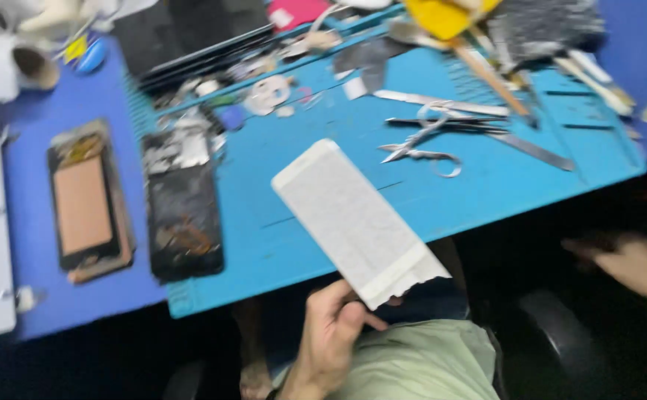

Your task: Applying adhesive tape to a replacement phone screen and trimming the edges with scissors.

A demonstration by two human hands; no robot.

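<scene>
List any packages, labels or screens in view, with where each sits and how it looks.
White strip: long flat pale rectangle, torn at one end, pinched at its lower end by the left hand.
Copper-backed panel: dark rectangle with an orange-brown face, on the blue mat, far left.
Black panel: dark, scuffed rectangle, just right of it.
Right hand: empty, off the table edge.

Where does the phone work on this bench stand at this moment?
Done: two phones lie opened on the mat, one showing a copper panel, one a black interior. In hand: the left hand grips a white strip by its torn end; the right hand hangs off the bench, holding nothing visible. Left: both phones remain open, with scissors and tweezers out.
</scene>
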